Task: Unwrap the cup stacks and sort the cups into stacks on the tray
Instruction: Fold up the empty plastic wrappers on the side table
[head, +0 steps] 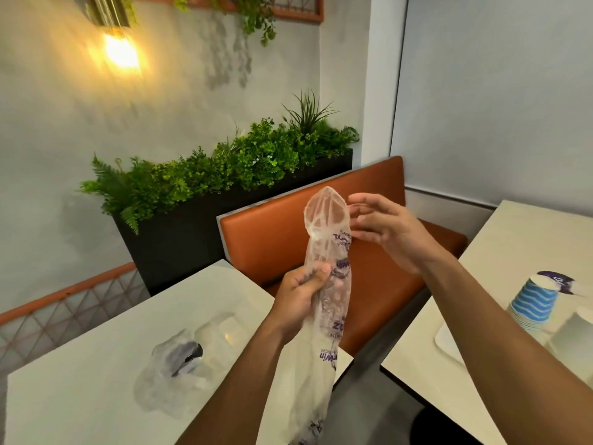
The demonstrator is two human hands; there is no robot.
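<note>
A long clear plastic cup sleeve with purple print stands upright in the air between two tables. My left hand grips it around its middle. My right hand hovers at its puffed top end, fingers spread and loosely bent, fingertips touching or nearly touching the plastic. The sleeve looks limp and see-through, with no cups visible inside. On the right table, a stack of blue wave-patterned paper cups stands upside down on a white tray, next to a stack of white cups.
A crumpled clear wrapper lies on the left white table. An orange bench seat stands behind both tables, with a black planter of greenery behind it. A purple-printed wrapper lies behind the blue cups.
</note>
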